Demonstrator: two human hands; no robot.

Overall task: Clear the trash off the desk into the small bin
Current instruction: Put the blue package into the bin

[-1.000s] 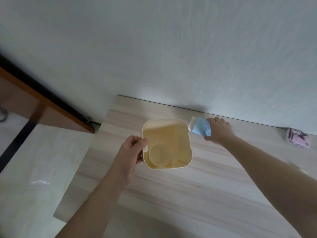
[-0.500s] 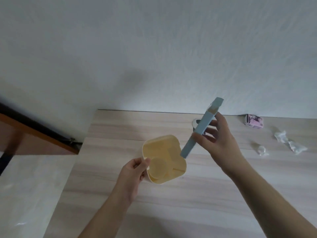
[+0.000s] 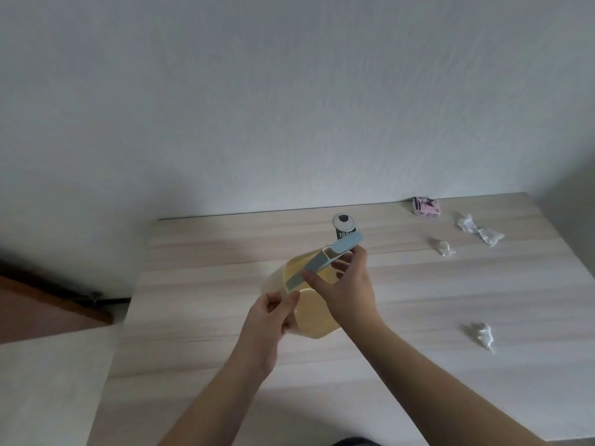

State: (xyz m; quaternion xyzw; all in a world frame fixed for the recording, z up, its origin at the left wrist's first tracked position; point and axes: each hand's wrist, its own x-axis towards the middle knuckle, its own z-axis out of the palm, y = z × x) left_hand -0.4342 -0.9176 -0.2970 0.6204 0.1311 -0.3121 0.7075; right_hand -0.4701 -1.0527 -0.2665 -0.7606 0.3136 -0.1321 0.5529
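A small pale yellow bin [image 3: 317, 320] sits on the light wooden desk [image 3: 418, 317]. My left hand [image 3: 269, 320] grips its near left rim. My right hand [image 3: 346, 284] holds a flattened light blue box [image 3: 317, 263], open at the top end, tilted with its lower end inside the bin's mouth. Three crumpled white paper scraps lie to the right: one long scrap [image 3: 479, 231] near the wall, a small one [image 3: 443, 247] beside it, and another scrap [image 3: 483, 335] nearer to me.
A black and white round-topped item [image 3: 344, 224] stands behind the bin. A pink packet [image 3: 426, 206] lies against the white wall. The desk's left edge drops to a pale floor, with a brown door frame [image 3: 48, 307] at far left.
My right hand picked the blue box up from the desk behind the bin, lifted it, and has lowered its end into the bin. The view shifted right.
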